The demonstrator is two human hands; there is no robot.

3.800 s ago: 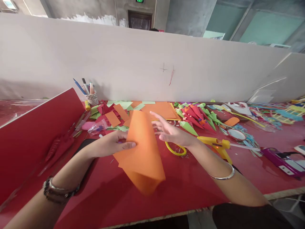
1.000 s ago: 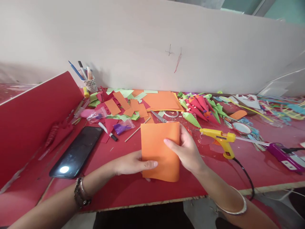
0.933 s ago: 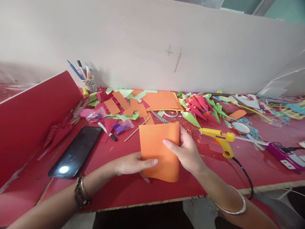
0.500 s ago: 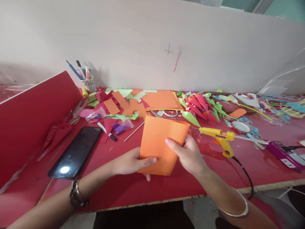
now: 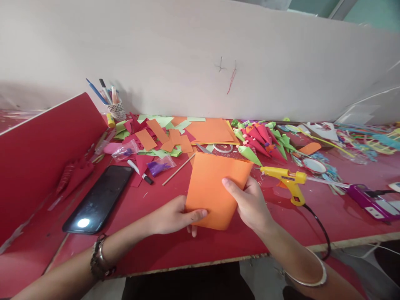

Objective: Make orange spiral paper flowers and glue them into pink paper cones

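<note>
A folded sheet of orange paper (image 5: 212, 191) is held up over the front middle of the red table (image 5: 150, 250). My left hand (image 5: 175, 214) grips its lower left edge, thumb on the front face and fingertips showing below and behind. On the right edge, my right hand (image 5: 250, 200) pinches the paper with the thumb in front; its other fingers are hidden behind. Beyond the paper lie a thin wooden stick (image 5: 178, 169) and a stack of orange sheets (image 5: 209, 131).
A black phone (image 5: 99, 200) lies at left, near a red panel (image 5: 46, 154). Paper scraps and a marker (image 5: 140, 171) are behind. Paper cones (image 5: 261, 139), a yellow glue gun (image 5: 289, 181) with its cord, and a purple power strip (image 5: 373, 202) occupy the right.
The folded orange paper and both hands have shifted slightly to the right. Both hands keep hold of it.
</note>
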